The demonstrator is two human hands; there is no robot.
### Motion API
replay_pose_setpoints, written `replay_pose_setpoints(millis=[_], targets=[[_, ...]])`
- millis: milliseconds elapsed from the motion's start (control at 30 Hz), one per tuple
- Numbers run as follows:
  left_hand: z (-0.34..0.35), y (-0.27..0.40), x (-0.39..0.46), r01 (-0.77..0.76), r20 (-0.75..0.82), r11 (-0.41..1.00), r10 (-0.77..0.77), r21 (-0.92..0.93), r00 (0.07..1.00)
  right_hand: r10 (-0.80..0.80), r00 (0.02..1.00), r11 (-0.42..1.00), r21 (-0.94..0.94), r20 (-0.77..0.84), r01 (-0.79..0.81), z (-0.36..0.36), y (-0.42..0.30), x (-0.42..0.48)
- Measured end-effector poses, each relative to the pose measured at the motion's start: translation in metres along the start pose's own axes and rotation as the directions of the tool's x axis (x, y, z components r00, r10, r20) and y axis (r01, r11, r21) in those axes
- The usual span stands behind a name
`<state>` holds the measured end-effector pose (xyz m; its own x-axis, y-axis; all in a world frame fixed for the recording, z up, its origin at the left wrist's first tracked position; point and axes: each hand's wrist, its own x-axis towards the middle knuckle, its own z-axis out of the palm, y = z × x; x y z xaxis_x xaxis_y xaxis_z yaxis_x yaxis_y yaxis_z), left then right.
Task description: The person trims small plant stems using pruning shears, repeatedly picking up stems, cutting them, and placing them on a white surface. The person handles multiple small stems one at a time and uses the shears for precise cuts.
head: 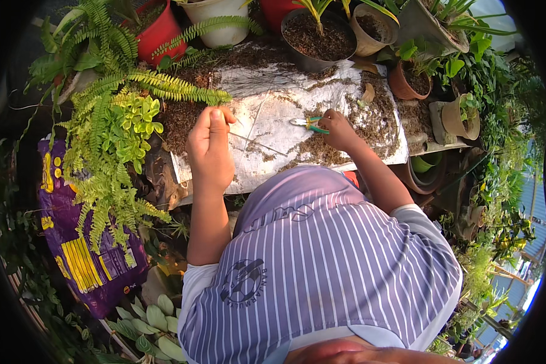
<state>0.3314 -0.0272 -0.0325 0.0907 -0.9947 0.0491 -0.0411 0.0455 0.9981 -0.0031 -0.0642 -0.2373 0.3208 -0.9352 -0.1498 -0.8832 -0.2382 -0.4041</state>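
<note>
My left hand [213, 136] is raised over the left part of a soil-strewn white sheet [273, 113], its fingers curled and thumb on top. The tip of a fern frond [182, 88] lies just beyond it. Whether something thin is pinched in those fingers cannot be made out. Near that hand, a thin dark stick or wire [259, 144] crosses the sheet at a slant. My right hand [338, 128] grips the green and yellow handles of small pliers [304, 122], whose metal jaws point left over the middle of the sheet. Thin dark strands [264, 82] are spread on its far part.
Behind the sheet stand a red pot [161, 38], a white pot [218, 22] and a black pot of soil [318, 43]. Terracotta-coloured pots [409, 82] line the right. Ferns [100, 182] overhang a purple plastic bag [91, 268] at left. A dry leaf [368, 93] lies on the sheet.
</note>
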Motion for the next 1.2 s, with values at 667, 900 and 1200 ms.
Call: replay_pose_setpoints(millis=[667,900,1200], targets=[[-0.007,-0.024,-0.006,-0.160,0.070,0.888,0.144,0.431,0.987,-0.120,0.913,0.144,0.916,0.391,-0.374,-0.080,-0.122,0.013],[-0.001,-0.021,-0.008,-0.155,0.134,0.889,0.107,0.432,0.985,-0.212,0.953,0.214,0.962,0.215,-0.169,-0.115,-0.169,-0.003],[0.004,-0.029,-0.012,-0.272,0.165,0.823,0.218,0.498,0.962,-0.190,0.975,0.488,0.873,0.115,-0.007,-0.110,-0.184,-0.016]])
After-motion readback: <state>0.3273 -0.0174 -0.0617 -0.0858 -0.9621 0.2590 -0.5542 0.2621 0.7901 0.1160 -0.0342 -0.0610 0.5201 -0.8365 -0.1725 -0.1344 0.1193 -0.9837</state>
